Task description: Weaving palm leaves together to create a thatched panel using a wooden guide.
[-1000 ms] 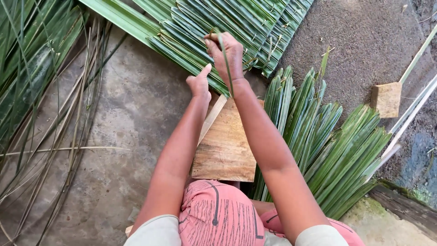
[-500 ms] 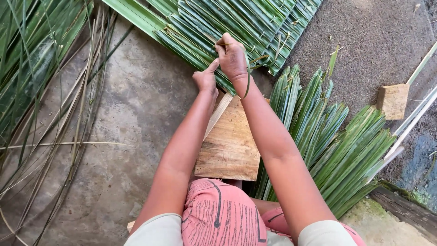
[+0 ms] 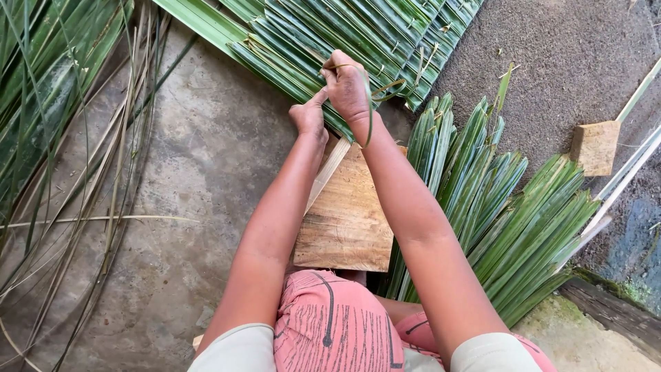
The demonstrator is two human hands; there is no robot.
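Looking down from the head camera, both bare arms stretch forward to the near edge of a woven panel of green palm leaves (image 3: 330, 34) that lies flat on the concrete floor (image 3: 200, 179) and runs off the top of the picture. The right hand (image 3: 346, 84) is closed, its fingers pinched together on a thin green leaf strip (image 3: 370, 110) that loops out from the fist and curves down past the wrist. The left hand (image 3: 309, 116) sits just beside it, touching the right hand at the fingertip, with its fingers curled in and pressed against the panel's edge; whether it actually grips a leaf there cannot be told. Beneath the forearms, between the panel and the person's knees in pink patterned cloth (image 3: 330, 327), lies a bare wooden board (image 3: 348, 220) with a pale slat (image 3: 329, 172) leaning across its left corner. To the right of the board a fanned bundle of folded green leaf blades (image 3: 502, 220) rests on the ground, its tips pointing up toward the panel. Farther right, well apart from the hands, a small wooden block (image 3: 595, 147) sits on dark gritty ground with pale stalks (image 3: 623, 180) running past it. Along the left side lie loose long leaves and dry leaf ribs (image 3: 89, 172) scattered over the concrete.
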